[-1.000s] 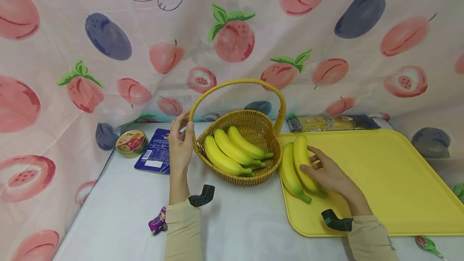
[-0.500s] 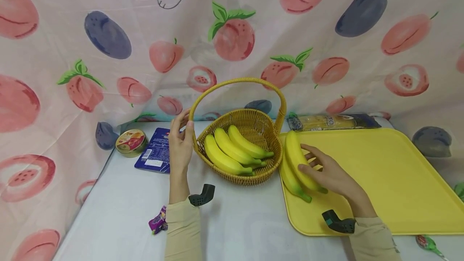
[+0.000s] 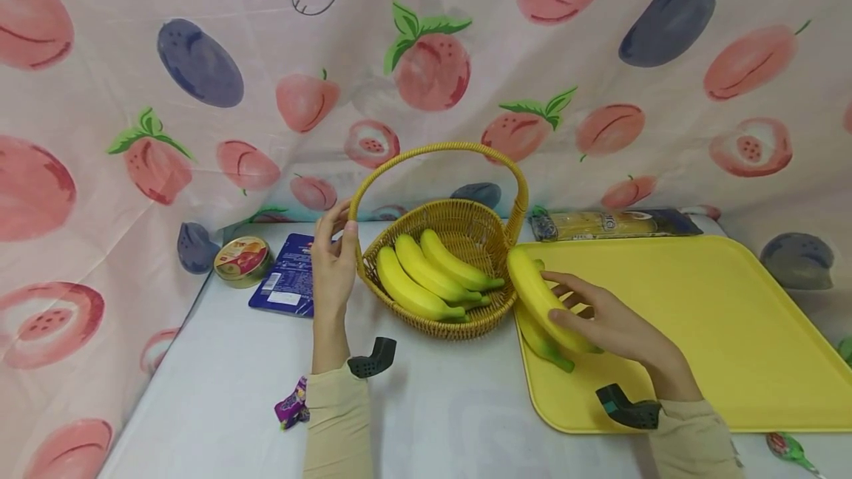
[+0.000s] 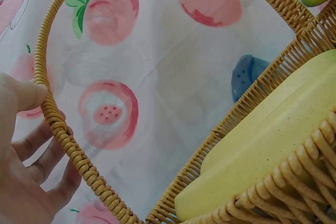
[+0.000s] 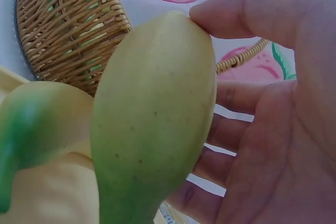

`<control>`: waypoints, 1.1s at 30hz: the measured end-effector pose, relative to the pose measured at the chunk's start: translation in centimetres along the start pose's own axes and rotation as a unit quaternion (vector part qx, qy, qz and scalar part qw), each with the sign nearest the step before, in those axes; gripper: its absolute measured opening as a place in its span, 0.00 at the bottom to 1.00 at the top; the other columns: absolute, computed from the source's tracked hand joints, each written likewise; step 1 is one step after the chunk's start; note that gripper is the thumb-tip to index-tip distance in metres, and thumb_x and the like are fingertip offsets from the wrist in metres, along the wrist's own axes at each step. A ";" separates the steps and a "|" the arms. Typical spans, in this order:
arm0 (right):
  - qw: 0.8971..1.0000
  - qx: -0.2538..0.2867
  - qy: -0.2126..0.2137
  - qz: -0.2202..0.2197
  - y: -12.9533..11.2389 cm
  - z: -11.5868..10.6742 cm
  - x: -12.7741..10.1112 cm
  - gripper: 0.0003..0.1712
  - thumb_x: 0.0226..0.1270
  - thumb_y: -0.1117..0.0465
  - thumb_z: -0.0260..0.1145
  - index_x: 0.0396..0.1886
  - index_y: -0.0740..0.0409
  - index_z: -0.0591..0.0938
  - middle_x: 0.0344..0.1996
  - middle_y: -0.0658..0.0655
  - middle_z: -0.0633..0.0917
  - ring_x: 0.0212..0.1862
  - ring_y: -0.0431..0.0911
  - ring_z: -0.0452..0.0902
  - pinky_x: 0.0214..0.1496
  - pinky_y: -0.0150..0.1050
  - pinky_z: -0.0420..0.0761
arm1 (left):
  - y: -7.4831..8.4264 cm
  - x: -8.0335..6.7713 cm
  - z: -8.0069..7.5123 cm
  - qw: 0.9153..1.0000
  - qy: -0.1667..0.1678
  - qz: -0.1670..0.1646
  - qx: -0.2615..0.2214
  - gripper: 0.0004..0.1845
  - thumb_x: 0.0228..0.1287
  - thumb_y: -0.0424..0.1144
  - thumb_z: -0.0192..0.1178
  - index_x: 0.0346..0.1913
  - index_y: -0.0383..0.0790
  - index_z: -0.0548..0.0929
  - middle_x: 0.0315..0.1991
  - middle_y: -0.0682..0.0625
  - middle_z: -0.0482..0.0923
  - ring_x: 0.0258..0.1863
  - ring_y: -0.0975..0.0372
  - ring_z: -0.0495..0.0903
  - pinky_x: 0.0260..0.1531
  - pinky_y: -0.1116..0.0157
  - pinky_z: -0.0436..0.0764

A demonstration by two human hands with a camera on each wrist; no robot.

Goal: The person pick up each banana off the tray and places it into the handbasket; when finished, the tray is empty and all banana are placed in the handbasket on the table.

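A wicker basket (image 3: 495, 246) with a tall handle (image 3: 439, 148) holds three bananas (image 3: 426, 276). My left hand (image 3: 333, 261) grips the handle's left base (image 4: 63, 135), thumb on the wicker. My right hand (image 3: 602, 320) holds a banana (image 3: 535, 294) lifted off the yellow tray (image 3: 705, 316), its tip near the basket's right rim. Another banana (image 3: 542, 342) lies on the tray just beneath it. In the right wrist view the held banana (image 5: 157, 114) fills the frame, thumb on its end, with the other banana (image 5: 37, 124) at left.
Left of the basket lie a blue packet (image 3: 286, 283) and a round tin (image 3: 241, 261). A long noodle packet (image 3: 612, 224) lies behind the tray. A purple candy wrapper (image 3: 291, 406) sits by my left sleeve. Fruit-print cloth hangs all around.
My right hand has lifted one banana off the tray and carried it left toward the basket rim. The left hand has stayed on the handle.
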State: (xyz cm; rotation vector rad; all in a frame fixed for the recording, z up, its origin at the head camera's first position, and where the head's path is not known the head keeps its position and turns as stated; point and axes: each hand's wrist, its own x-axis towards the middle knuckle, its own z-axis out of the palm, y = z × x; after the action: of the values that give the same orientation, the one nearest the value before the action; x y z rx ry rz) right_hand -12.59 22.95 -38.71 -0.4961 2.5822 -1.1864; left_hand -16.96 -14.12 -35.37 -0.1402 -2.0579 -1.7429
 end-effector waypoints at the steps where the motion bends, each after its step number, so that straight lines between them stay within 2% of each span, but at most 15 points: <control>1: 1.000 -0.002 0.000 -0.002 -0.1 0.0 0.1 0.32 0.70 0.49 0.57 0.71 0.49 0.62 0.57 0.60 0.74 0.53 0.51 0.72 0.47 0.45 0.75 | 0.0 0.0 0.0 1.000 0.000 0.000 0.000 0.19 0.71 0.34 0.49 0.63 0.38 0.71 0.55 0.40 0.69 0.56 0.61 0.70 0.53 0.70 0.73; 5: 1.000 -0.013 -0.002 -0.016 -0.5 0.2 0.6 0.32 0.70 0.50 0.57 0.70 0.51 0.63 0.56 0.60 0.76 0.53 0.51 0.72 0.49 0.46 0.75 | -0.1 0.1 0.0 1.000 0.001 -0.005 -0.001 0.19 0.71 0.34 0.49 0.63 0.38 0.71 0.55 0.40 0.69 0.56 0.60 0.70 0.52 0.70 0.73; 14: 0.999 -0.018 0.006 -0.046 -1.6 0.6 2.6 0.30 0.70 0.51 0.57 0.69 0.52 0.65 0.56 0.57 0.76 0.52 0.50 0.73 0.49 0.46 0.75 | -0.1 0.0 0.2 1.000 -0.003 -0.001 -0.006 0.19 0.71 0.35 0.49 0.63 0.37 0.72 0.55 0.39 0.69 0.56 0.58 0.71 0.57 0.59 0.73; 21: 0.997 -0.035 -0.004 -0.064 -2.9 0.3 4.4 0.31 0.70 0.50 0.57 0.69 0.57 0.65 0.60 0.60 0.74 0.52 0.51 0.74 0.49 0.47 0.77 | 0.2 0.0 0.0 1.000 -0.003 0.003 -0.003 0.19 0.71 0.35 0.49 0.62 0.37 0.72 0.55 0.38 0.70 0.56 0.58 0.71 0.56 0.61 0.73; 29: 0.995 -0.064 -0.025 -0.067 -4.7 -0.3 6.6 0.32 0.69 0.47 0.57 0.69 0.54 0.65 0.53 0.58 0.78 0.53 0.51 0.74 0.45 0.41 0.78 | 0.5 0.0 -0.2 1.000 -0.005 0.005 0.003 0.19 0.71 0.34 0.49 0.62 0.38 0.72 0.54 0.37 0.69 0.57 0.54 0.71 0.58 0.55 0.72; 33: 0.993 -0.086 -0.038 -0.067 -5.2 -0.5 7.7 0.32 0.69 0.46 0.57 0.69 0.54 0.66 0.53 0.57 0.79 0.52 0.50 0.74 0.48 0.44 0.77 | 0.4 -0.1 -0.3 1.000 -0.006 0.005 0.004 0.18 0.71 0.34 0.49 0.62 0.38 0.73 0.54 0.37 0.69 0.57 0.53 0.70 0.59 0.52 0.72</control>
State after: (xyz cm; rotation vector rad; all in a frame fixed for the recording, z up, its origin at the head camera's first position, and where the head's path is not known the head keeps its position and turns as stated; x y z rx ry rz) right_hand -18.77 16.95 -35.07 -0.7483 2.6328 -0.9664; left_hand -16.66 -14.28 -34.97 -0.1578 -2.0680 -1.7324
